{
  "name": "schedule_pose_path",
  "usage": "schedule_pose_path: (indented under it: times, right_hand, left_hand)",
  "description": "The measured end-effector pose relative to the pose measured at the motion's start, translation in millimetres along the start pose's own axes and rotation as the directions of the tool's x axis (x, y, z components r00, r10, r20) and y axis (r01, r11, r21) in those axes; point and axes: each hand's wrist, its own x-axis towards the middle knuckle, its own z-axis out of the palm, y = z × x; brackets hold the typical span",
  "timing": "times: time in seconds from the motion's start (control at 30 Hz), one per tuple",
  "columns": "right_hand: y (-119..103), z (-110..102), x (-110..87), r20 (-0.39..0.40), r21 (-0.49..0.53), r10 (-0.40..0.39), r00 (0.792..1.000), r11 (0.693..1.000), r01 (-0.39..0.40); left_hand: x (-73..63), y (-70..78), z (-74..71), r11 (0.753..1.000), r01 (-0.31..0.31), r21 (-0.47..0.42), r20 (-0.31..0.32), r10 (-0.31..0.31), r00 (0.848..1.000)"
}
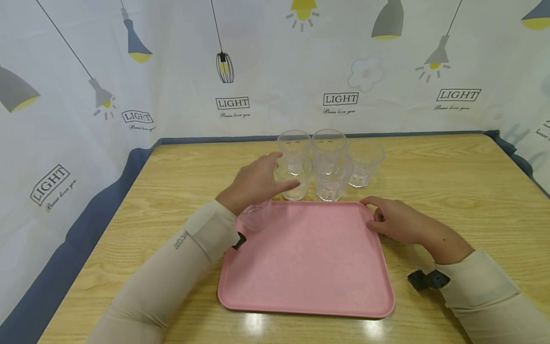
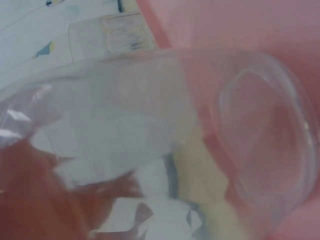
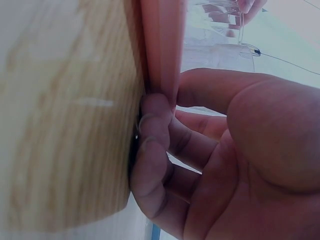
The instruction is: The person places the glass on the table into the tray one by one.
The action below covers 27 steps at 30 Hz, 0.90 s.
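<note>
My left hand (image 1: 262, 181) is at the near-left clear cup (image 1: 295, 190) behind the tray, with thumb and fingers spread apart. The thumb overlaps the cup's front and the fingertips are beside its rim. Below that wrist, another clear cup (image 1: 256, 217) stands upright on the far-left part of the pink tray (image 1: 309, 267). This cup (image 2: 150, 105) fills the left wrist view, where fingers show blurred through its wall. My right hand (image 1: 397, 220) grips the tray at its far-right corner. In the right wrist view, its curled fingers (image 3: 155, 170) are at the tray's edge (image 3: 162, 45).
Several more clear cups stand close together behind the tray, among them a near-right cup (image 1: 331, 188), a back cup (image 1: 328, 143) and a wider one (image 1: 363, 165) at the right. The wooden table (image 1: 464, 191) ends at a printed curtain (image 1: 279, 62).
</note>
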Motion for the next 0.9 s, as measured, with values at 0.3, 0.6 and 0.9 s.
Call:
schedule_pose_path:
  times: [0.3, 0.6, 0.9]
  right_hand:
    - [0.9, 0.1, -0.4, -0.005, -0.001, -0.013, 1.000, 1.000, 0.013]
    - [1.0, 0.3, -0.5, -0.010, 0.000, -0.022, 1.000, 1.000, 0.022]
    - [0.7, 0.1, -0.5, -0.008, 0.001, -0.019, 1.000, 1.000, 0.019]
  left_hand:
    - [1.4, 1.0, -0.4, 1.000, 0.004, -0.015, 0.013, -0.004, 1.000]
    - [4.6, 2.0, -0.1, 1.000, 0.010, 0.001, 0.025, -0.010, 1.000]
    - [5.3, 3.2, -0.7, 1.000, 0.021, -0.011, 0.032, -0.021, 0.999]
